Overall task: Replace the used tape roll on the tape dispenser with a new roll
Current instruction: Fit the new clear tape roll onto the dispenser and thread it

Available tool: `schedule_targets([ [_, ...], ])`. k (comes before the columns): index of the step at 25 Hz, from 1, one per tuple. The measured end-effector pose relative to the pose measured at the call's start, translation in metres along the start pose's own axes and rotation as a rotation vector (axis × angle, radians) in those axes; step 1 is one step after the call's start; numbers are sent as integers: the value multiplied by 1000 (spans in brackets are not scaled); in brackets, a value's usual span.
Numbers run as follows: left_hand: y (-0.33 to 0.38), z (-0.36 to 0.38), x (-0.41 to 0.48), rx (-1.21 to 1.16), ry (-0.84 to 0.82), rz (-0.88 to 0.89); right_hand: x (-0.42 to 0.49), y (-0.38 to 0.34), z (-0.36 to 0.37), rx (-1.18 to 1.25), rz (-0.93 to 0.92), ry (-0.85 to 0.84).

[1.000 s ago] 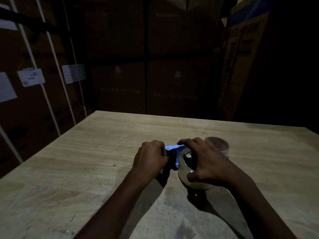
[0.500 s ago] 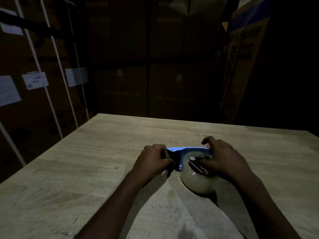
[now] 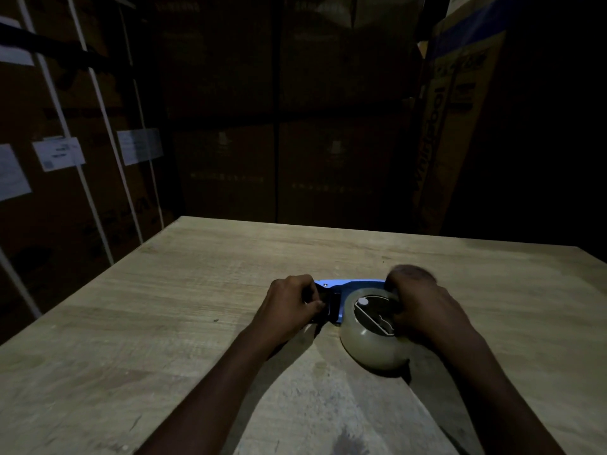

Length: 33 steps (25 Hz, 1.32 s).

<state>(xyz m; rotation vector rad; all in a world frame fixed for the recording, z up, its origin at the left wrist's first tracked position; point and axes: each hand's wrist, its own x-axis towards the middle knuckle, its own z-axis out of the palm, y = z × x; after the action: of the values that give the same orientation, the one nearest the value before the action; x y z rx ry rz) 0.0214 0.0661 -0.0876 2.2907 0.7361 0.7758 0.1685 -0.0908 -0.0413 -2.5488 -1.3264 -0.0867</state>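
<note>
A blue tape dispenser (image 3: 356,285) lies on its side on the wooden table (image 3: 157,323). A full roll of clear tape (image 3: 371,351) sits on its hub, whose black spokes and white knob show in the middle. My left hand (image 3: 289,303) grips the dispenser's black handle end at the left. My right hand (image 3: 427,307) is curled over the right side of the roll, its fingertips blurred at the far edge. No other roll is visible.
Stacked cardboard boxes (image 3: 230,142) stand in the dark behind the table. Strapped boxes with white labels (image 3: 59,152) are at the left, and a tall printed carton (image 3: 460,110) leans at the right.
My right hand has shifted from covering the roll's top to its right side, uncovering the hub. The small brown roll seen behind it earlier is out of sight. My left hand has stayed put.
</note>
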Motion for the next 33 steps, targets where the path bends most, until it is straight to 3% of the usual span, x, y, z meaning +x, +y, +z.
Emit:
schedule_targets([
  [3, 0, 3, 0, -28, 7, 14, -1, -1, 2, 21, -20, 44],
  [7, -1, 4, 2, -56, 16, 11, 4, 0, -2, 115, 102, 231],
  [16, -1, 2, 3, -54, 35, 45, 10, 13, -3, 168, 138, 60],
  [25, 2, 2, 3, -76, 24, 30, 4, 8, -6, 13, -19, 152],
  [33, 5, 6, 4, -65, 5, 25, 9, 11, -1, -9, 71, 117],
])
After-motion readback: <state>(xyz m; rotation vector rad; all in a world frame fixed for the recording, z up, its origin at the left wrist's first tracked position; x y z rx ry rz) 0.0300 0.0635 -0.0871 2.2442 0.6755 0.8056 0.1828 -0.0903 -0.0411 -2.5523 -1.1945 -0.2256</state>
